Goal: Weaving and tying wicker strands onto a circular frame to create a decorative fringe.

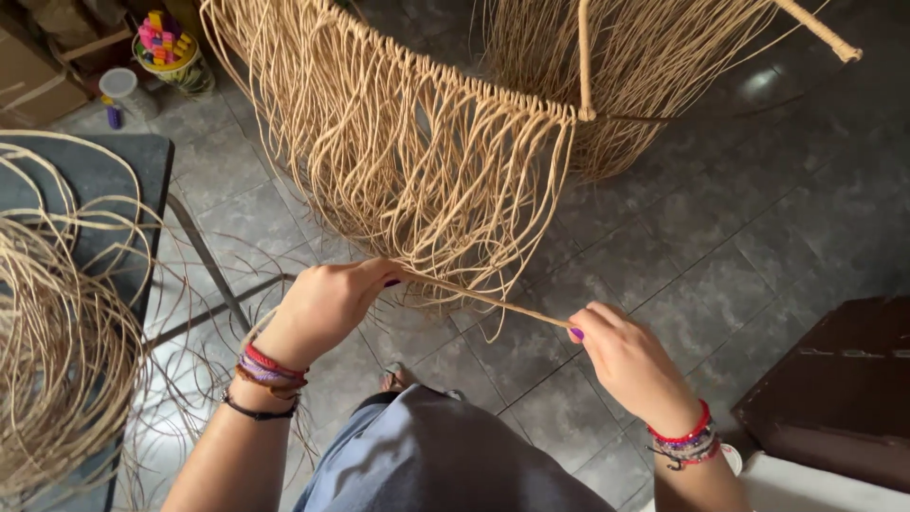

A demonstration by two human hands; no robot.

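Both hands, left hand (322, 308) and right hand (630, 365), pinch one taut cord (483, 301) stretched between them.

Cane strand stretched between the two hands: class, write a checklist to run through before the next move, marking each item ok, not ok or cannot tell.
1. Left hand grips one end of the cane strand: ok.
2. Right hand pinches the other end: ok.
3. Strand taut between hands: ok.
4. Strand free of the hanging fringe: cannot tell.
5. Fringe tied along the frame rod: ok.
6. Spare cane coil at left within reach: cannot tell.
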